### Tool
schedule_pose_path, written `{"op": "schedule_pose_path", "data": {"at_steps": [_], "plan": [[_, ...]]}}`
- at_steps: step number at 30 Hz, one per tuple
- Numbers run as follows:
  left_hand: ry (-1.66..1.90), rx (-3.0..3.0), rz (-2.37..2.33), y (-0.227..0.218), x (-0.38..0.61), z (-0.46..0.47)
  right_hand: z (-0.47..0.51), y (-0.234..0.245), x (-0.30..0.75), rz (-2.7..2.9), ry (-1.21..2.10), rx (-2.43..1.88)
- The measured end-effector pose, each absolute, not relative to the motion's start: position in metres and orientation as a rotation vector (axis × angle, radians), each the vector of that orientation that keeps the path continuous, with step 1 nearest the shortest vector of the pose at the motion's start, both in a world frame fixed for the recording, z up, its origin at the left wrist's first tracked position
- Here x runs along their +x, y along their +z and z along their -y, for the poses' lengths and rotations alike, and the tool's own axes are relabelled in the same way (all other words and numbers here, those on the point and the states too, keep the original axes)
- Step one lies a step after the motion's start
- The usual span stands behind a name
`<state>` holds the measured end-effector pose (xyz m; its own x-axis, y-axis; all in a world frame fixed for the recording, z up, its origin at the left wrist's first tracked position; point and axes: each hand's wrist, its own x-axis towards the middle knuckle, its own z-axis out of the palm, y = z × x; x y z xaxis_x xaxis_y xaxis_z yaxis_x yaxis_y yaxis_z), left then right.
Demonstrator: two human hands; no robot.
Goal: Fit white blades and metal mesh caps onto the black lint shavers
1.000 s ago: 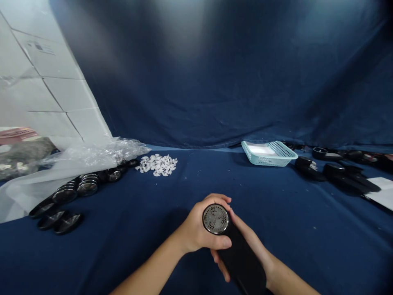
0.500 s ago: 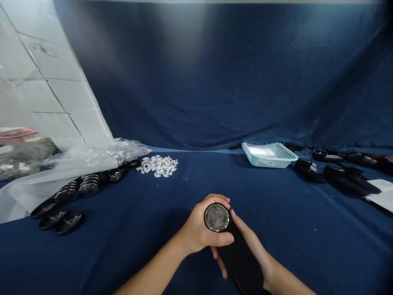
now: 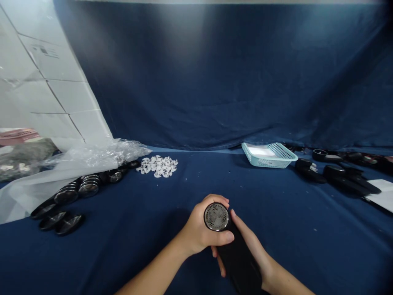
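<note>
Both of my hands hold a black fabric shaver (image 3: 241,262) low in the middle of the view. Its round, perforated metal head (image 3: 216,216) with a shiny rim faces up toward me. Around that head curls my left hand (image 3: 201,229), its thumb pressed across the neck of the body. My right hand (image 3: 250,246) wraps the black body from the right, with some fingertips showing below on the left side. The underside of the shaver and most of the right fingers are hidden.
A pile of small white plastic pieces (image 3: 159,166) lies beyond my hands. At left are several black round parts with shiny rims (image 3: 89,185) and clear plastic wrap (image 3: 123,149). A light blue basket (image 3: 270,163) stands back right, near several black shaver bodies (image 3: 346,180).
Almost nothing differs. The shaver and both hands have shifted only very slightly, with the same grip.
</note>
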<state>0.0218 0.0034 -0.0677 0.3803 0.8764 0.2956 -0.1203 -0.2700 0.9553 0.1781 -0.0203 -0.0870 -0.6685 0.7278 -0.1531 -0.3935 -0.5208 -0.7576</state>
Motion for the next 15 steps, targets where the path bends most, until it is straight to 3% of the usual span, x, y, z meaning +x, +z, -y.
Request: {"op": "schedule_pose_path", "data": {"at_steps": [15], "plan": [[1.139, 1.521, -0.663, -0.069, 0.0212, -0.0021, 0.0246, -0.085, 0.1757, 0.904, 1.942, -0.782]]}}
